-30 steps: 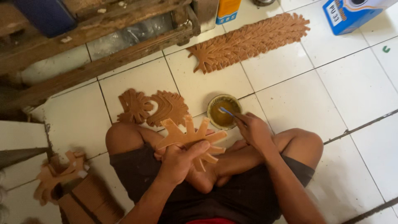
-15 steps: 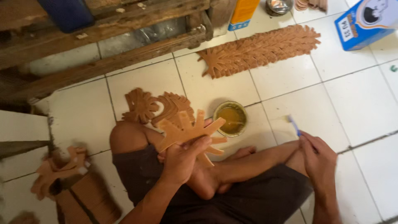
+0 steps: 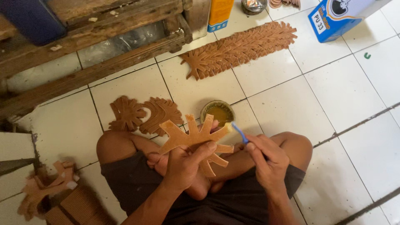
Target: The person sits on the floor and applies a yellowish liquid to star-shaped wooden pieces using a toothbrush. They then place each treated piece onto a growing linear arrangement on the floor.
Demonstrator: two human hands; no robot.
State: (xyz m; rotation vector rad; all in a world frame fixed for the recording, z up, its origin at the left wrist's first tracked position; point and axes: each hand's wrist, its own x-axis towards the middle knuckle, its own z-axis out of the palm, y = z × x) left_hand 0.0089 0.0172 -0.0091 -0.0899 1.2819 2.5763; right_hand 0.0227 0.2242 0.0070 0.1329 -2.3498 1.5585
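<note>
My left hand (image 3: 183, 164) grips a flat brown leaf-shaped cutout (image 3: 192, 137) with several pointed lobes, holding it over my crossed legs. My right hand (image 3: 268, 160) pinches a small blue-handled brush (image 3: 238, 131); its pale tip touches the cutout's right edge. Just beyond the cutout, a small round tin of amber glue (image 3: 218, 112) sits on the white tiled floor (image 3: 333, 91).
Two carved brown pieces (image 3: 143, 113) lie by my left knee. A long row of overlapped cutouts (image 3: 239, 49) stretches across the tiles. A wooden pallet (image 3: 83, 37) is at upper left, a blue box (image 3: 341, 16) and an orange carton (image 3: 220, 14) at the top, more cutouts (image 3: 46, 187) at lower left.
My right hand swung out to the right with the brush half a second ago and has come back left; the brush tip now rests on the cutout. The left hand kept its hold.
</note>
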